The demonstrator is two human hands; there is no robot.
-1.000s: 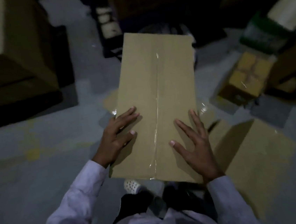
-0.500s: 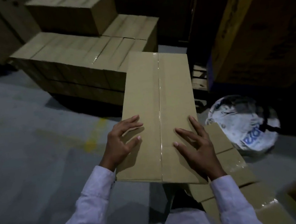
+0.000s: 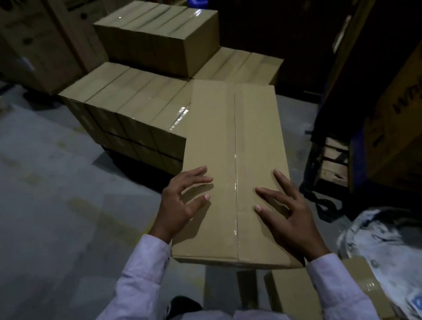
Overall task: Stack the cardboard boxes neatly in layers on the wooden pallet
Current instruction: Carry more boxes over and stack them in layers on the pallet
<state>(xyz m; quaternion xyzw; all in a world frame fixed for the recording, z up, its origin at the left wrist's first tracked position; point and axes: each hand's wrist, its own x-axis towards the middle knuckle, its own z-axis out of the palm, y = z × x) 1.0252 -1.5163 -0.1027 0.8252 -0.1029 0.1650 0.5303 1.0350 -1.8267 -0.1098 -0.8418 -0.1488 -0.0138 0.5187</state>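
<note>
Left grip (image 3: pixel 181 207) and right grip (image 3: pixel 289 219) lay splayed, clasping nothing, atop the stiff, seemingly light carton (image 3: pixel 233 131), best held by its long edges.

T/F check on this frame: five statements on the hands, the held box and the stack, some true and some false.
1. The left hand and right hand both touch the top of the box. True.
2. A tape seam runs along the box's length. True.
3. The top layer of the stack covers the whole layer below. False: it sits only on the far part, and the nearer box tops are bare.
4. The sack lies to the person's left. False: it lies to the right, beside the right sleeve.
5. The box's flaps stand open. False: they are shut and taped.
</note>
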